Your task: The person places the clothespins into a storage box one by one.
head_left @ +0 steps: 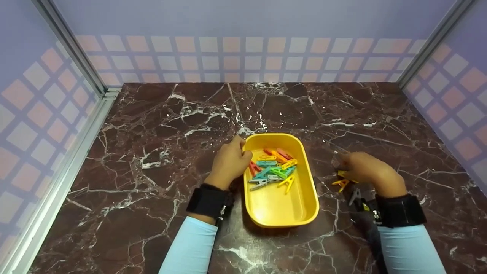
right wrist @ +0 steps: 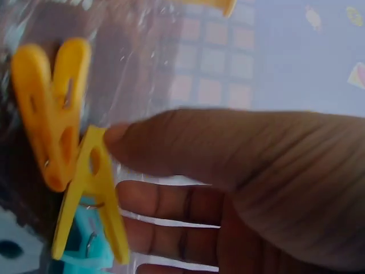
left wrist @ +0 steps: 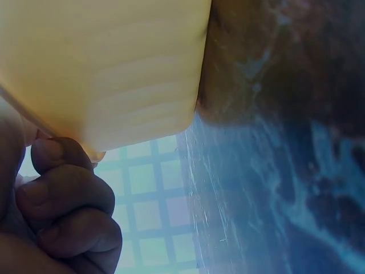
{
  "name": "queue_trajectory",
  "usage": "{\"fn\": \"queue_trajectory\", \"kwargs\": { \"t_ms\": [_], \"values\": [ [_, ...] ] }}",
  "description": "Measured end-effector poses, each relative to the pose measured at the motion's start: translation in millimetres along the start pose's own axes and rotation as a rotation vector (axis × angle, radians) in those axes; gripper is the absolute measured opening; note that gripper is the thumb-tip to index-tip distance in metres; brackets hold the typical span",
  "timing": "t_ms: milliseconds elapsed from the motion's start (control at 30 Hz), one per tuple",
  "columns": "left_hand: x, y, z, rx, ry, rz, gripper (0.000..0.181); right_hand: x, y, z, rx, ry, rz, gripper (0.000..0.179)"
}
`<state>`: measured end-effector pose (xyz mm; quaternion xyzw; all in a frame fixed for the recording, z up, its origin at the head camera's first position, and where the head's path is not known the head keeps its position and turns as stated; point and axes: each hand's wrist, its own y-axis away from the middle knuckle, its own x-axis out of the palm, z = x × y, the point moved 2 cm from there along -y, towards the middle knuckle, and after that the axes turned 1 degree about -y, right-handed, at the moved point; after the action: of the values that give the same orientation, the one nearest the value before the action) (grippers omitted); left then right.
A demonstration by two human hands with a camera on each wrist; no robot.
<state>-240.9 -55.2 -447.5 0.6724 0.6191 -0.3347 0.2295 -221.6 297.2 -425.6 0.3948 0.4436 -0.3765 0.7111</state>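
A yellow plastic tub (head_left: 281, 205) stands in the middle, with several coloured clothespins (head_left: 276, 171) heaped in its far half. My left hand (head_left: 230, 161) grips the tub's left rim; in the left wrist view its curled fingers (left wrist: 74, 194) show beside the tub wall. To the right of the tub my right hand (head_left: 365, 169) reaches down over loose clothespins. In the right wrist view the thumb tip meets the end of a yellow clothespin (right wrist: 94, 171), the other fingers stretched close beside it. An orange clothespin (right wrist: 51, 114) and a teal one (right wrist: 88, 240) lie against it.
A grey clothespin (head_left: 354, 197) lies near the right wrist strap (head_left: 401, 211). The dark marbled tabletop (head_left: 171, 129) extends to a tiled back wall (head_left: 243, 57), with side panels at left and right.
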Motion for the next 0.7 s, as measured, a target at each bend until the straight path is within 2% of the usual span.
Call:
{"fn": "queue_trajectory", "kwargs": {
  "t_ms": [133,400,567,700],
  "values": [
    [-0.3,-0.1,0.1,-0.007,0.014,0.013,0.026,2,-5.6,-1,-0.003,0.019,0.024,0.021],
    [-0.6,1.3,1.5,-0.031,0.017,0.024,0.026,5,-27.5,16,-0.040,-0.009,0.022,0.011],
    [0.8,0.1,1.0,-0.029,0.008,0.021,0.026,7,-42.1,26,-0.021,-0.044,0.034,0.012],
    [0.5,0.4,1.0,-0.023,0.001,0.016,0.027,9,-51.7,31,-0.022,-0.067,0.011,0.012]
  ]
}}
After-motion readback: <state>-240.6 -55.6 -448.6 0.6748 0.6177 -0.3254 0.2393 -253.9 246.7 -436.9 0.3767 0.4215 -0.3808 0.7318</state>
